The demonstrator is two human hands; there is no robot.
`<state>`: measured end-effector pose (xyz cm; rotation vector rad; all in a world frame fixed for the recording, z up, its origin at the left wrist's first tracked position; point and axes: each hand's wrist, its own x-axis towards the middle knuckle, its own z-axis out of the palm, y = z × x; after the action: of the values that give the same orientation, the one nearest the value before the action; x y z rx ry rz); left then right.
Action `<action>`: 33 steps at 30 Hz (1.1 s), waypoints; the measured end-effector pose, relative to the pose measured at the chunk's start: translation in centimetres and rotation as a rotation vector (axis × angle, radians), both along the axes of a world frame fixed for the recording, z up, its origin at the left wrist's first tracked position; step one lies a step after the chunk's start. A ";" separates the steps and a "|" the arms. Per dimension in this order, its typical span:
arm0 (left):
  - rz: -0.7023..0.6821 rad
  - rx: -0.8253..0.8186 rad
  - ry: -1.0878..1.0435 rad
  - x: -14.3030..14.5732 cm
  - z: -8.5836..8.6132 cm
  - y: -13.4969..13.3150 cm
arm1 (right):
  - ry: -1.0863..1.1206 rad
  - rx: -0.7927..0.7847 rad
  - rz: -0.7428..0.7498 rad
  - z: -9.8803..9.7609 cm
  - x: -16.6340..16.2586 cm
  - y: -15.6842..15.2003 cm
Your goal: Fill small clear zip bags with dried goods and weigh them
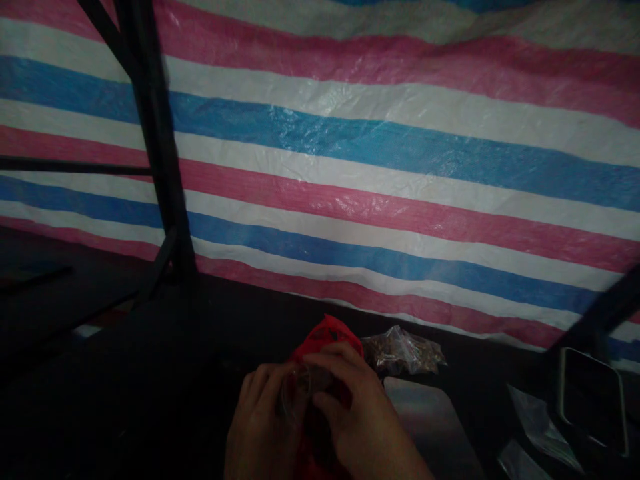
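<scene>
The fingers of the right hand [350, 407] are curling down over the top of a red bag [327, 337], with the thumb pressing in from the side, so this hand is closing on the bag together with a small clear plastic piece [295, 393] that is showing between the two hands. The left hand [260, 420] is cupping the same bundle from its own side, fingers narrow and bent inward; whether its fingertips are gripping the clear piece or only resting on it cannot be told in this light. The red bag is sitting at the lower middle of the view, on a dark work surface [150, 400], directly under both hands.

Judgement on method: with lighting this poor, the work is going best by feel, so both hands should be keeping the red material taut and close together, pinching near the opening and not at the loose folds, to avoid spilling or tearing.

Just beside the right hand a clear packet of brownish bits [405, 353] is lying against the foot of a striped tarpaulin [400, 147] in pink, white and blue. A flat grey metal plate [430, 420] is lying near the right wrist. Further right, empty clear bags [540, 427] and a dark box-like device [593, 400] are standing well apart.

No brand, label or writing is legible anywhere; dark marks on the red bag are too dim to read.
</scene>
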<state>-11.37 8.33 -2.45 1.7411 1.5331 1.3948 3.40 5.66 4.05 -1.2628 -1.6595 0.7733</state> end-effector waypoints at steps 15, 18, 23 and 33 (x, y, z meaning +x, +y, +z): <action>-0.083 -0.178 -0.046 -0.4 -0.3 0.1 | -0.305 0.132 -0.049 1.8 0.2 -0.3; 0.015 -0.276 -0.122 -0.9 -0.1 -0.1 | -0.299 0.081 -0.112 1.3 1.9 -0.4; 0.003 -0.326 -0.103 -0.5 0.0 -0.6 | -0.392 -0.029 -0.174 -0.4 2.4 0.0; -0.058 -0.343 -0.298 1.3 1.3 0.6 | -0.660 -0.107 -0.402 -2.0 1.3 1.1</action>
<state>-10.06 8.91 -1.11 1.2990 1.4442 1.2139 4.65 6.79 2.00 -1.9970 -1.7760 0.2006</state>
